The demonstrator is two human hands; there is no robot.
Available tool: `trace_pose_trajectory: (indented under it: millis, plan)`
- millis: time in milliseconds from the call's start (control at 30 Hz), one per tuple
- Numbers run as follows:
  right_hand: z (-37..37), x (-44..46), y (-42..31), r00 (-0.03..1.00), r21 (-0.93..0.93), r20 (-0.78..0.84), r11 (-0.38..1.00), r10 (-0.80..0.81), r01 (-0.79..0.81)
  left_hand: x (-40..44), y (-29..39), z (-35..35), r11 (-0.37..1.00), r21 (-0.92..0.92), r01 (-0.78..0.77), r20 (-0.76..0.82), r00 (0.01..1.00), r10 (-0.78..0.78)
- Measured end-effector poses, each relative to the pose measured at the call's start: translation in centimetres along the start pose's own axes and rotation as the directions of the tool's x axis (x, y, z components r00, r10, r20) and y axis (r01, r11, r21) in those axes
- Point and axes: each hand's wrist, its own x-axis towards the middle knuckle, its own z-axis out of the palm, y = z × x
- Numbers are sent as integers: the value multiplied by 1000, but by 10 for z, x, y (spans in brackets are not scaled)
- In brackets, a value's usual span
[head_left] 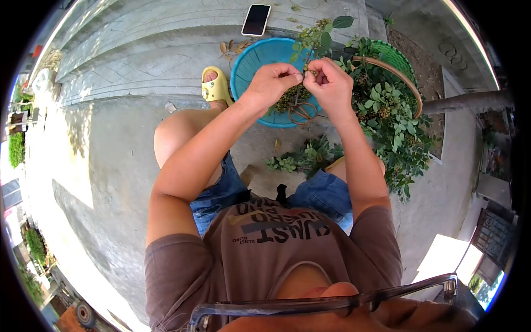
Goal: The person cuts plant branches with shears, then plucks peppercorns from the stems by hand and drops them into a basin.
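Observation:
My right hand (332, 83) pinches a leafy sprig (312, 41) with small green berry clusters, held over a blue plastic basin (240, 77). My left hand (271, 86) is closed, thumb and forefinger pressed together beside the sprig; what sits between them is too small to make out. Inside the basin lies a heap of picked greenish berries (285, 103). Scissors (301, 113) with reddish-brown loop handles rest at the basin's near side.
A green basket (395, 55) with a brown hoop handle (406, 83) stands at the right, overflowing with berry branches (387, 110). More cut leaves (307, 155) lie between my feet. A phone (256, 20) is on the concrete step beyond the basin; my yellow clog (215, 88) is left of it.

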Motion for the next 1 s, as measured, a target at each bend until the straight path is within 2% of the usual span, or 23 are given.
trace_pose_trajectory:
  millis: [67, 200, 267, 300, 367, 400, 467, 500, 567, 667, 767, 900, 967, 1000]
  plan:
    - [2, -1, 4, 978, -112, -96, 979, -184, 173, 1, 1, 3, 998, -60, 20, -33, 999, -22]
    - [0, -4, 6, 980, -99, -109, 983, -165, 154, 3, -8, 6, 999, -30, -37, -42, 998, 35]
    - [-4, -6, 2, 993, 43, -55, 994, 106, -104, 5, -12, 7, 991, 81, -106, -66, 992, 112]
    - [-4, -7, 6, 993, 43, -55, 993, 108, -106, 6, -14, 7, 991, 81, -105, -65, 992, 110]
    - [-4, -10, 13, 967, 234, -4, 940, 255, -247, 6, -13, 8, 981, 129, -146, -63, 986, 155]
    - [-5, -11, 16, 967, 234, -4, 940, 256, -248, 6, -13, 9, 981, 130, -145, -62, 986, 154]
    - [-7, -11, 15, 944, 357, 50, 877, 326, -321, 7, -12, 10, 947, 246, -206, -61, 972, 227]
    - [-7, -12, 16, 944, 357, 49, 877, 327, -322, 6, -12, 11, 947, 246, -205, -61, 972, 226]
    - [-8, -13, 18, 919, 387, 87, 837, 386, -388, 6, -10, 12, 877, 407, -254, -47, 954, 298]
    - [-10, -14, 20, 903, 402, 122, 811, 413, -425, 2, -6, 14, 807, 505, -306, -36, 927, 374]
    - [-12, -14, 18, 864, 466, 167, 734, 475, -494, 5, -12, 13, 773, 534, -343, -27, 907, 421]
    - [-11, -14, 18, 845, 473, 207, 706, 493, -528, 6, -13, 12, 744, 570, -349, -21, 898, 439]
    - [-4, -16, 16, 935, 307, 43, 886, 352, -348, 5, -10, 11, 757, 570, -320, -26, 914, 406]
    - [-3, -16, 12, 935, 307, 44, 886, 352, -348, 5, -10, 10, 757, 570, -319, -27, 914, 406]
